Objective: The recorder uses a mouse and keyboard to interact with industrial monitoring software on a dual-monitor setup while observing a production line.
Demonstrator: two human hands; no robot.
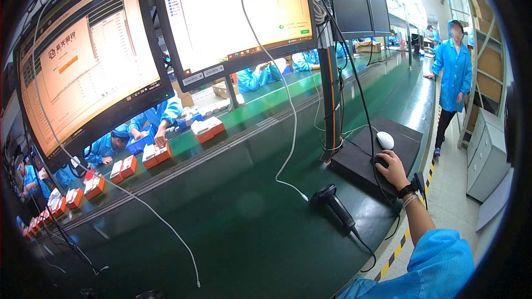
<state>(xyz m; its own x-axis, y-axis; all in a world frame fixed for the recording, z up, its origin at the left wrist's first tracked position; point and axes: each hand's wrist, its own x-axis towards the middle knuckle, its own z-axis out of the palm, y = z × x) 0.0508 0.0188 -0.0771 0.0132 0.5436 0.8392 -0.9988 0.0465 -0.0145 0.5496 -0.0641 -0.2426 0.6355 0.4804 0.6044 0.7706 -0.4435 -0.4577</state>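
Note:
My right hand (393, 170), with a dark watch on the wrist, comes in from the lower right in a blue sleeve. Its fingers curl over what looks like a black computer mouse (380, 161), mostly hidden by the hand. This rests on a flat black box (354, 158) at the right of the green bench. Just beyond my fingertips sits a white mouse (385, 140). A black barcode scanner (337, 208) lies on the bench left of my forearm, its cord running toward the bench edge. My left hand is out of view.
Two lit monitors (238, 16) hang over the green bench (238, 227). White cables (288, 111) dangle onto it. Beyond, orange-and-white boxes (157, 155) line a conveyor where people in blue coats work. At right, a person (453, 66) stands in the aisle by grey cabinets (486, 152).

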